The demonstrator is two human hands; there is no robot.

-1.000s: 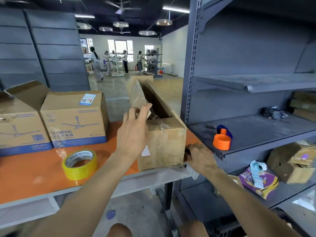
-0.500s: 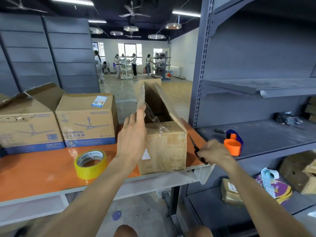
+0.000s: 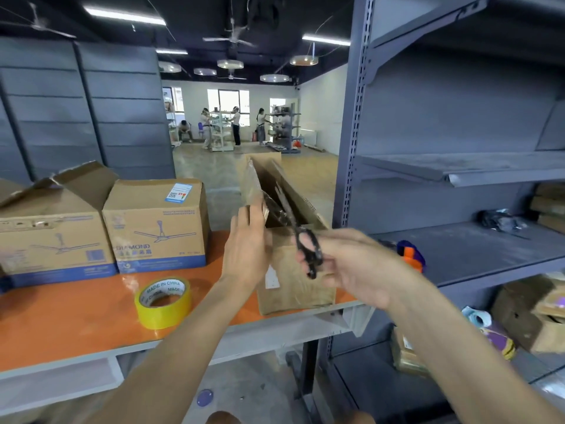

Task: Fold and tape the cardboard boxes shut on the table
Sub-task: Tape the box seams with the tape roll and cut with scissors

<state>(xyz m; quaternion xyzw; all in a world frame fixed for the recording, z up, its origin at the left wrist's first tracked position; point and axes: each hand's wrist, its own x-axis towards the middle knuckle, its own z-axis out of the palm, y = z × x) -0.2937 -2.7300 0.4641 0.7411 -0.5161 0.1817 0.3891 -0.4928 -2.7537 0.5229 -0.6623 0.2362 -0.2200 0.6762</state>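
A big grey shelf rack (image 3: 443,123) stands on the right. An orange table (image 3: 70,325) fills the left. At its far left is an open fan box (image 3: 52,240) with its flaps up, and its inside is hidden. Just beside it is a shut fan box (image 3: 156,228) with a blue sticker on top. The long brown box (image 3: 293,289) stands at the right end of the table, near the rack. Its top is open and one flap stands up. Inside is some clear plastic (image 3: 272,209), maybe a bag, but it is dark and blurry in there. Low on the rack sits a small box (image 3: 532,316) with its top open. A yellow tape roll (image 3: 163,302) lies flat on the table, apart from all the boxes. The left hand (image 3: 247,252) lies flat, fingers straight, on the long brown box's left flap. The right hand (image 3: 357,270) curls its fingers round the handles of black scissors (image 3: 305,243), blades pointing up in front of that box.
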